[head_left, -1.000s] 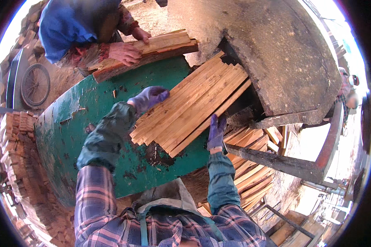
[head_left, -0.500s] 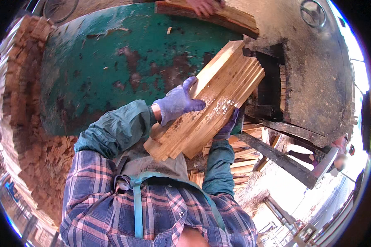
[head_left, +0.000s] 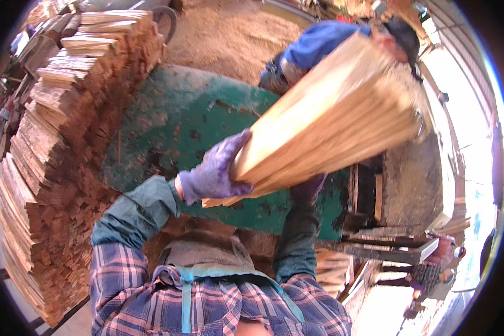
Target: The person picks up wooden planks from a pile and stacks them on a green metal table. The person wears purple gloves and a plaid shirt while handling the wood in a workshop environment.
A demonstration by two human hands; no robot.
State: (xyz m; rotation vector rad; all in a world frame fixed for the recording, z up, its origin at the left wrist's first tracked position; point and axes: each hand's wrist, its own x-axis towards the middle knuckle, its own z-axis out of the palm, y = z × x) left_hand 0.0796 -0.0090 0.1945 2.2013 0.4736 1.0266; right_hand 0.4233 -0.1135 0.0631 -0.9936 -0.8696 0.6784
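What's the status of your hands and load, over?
Left hand gripping wooden slat stack at its near end. Right hand partly hidden beneath. Stack held above green worktable. Co-worker in blue beyond, partly blocked from view.

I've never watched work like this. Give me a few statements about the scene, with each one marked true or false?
1. The left hand grips the near end of a bundle of wooden boards. True.
2. The left hand is bare. False: it wears a purple glove.
3. The right hand is partly hidden below the bundle. True.
4. The bundle lies flat on the work surface. False: it is held up at a slant above the green surface.
5. A co-worker in a blue top is beyond the green surface. True.
6. The tall wood stack is at the picture's right. False: the stack is at the left.
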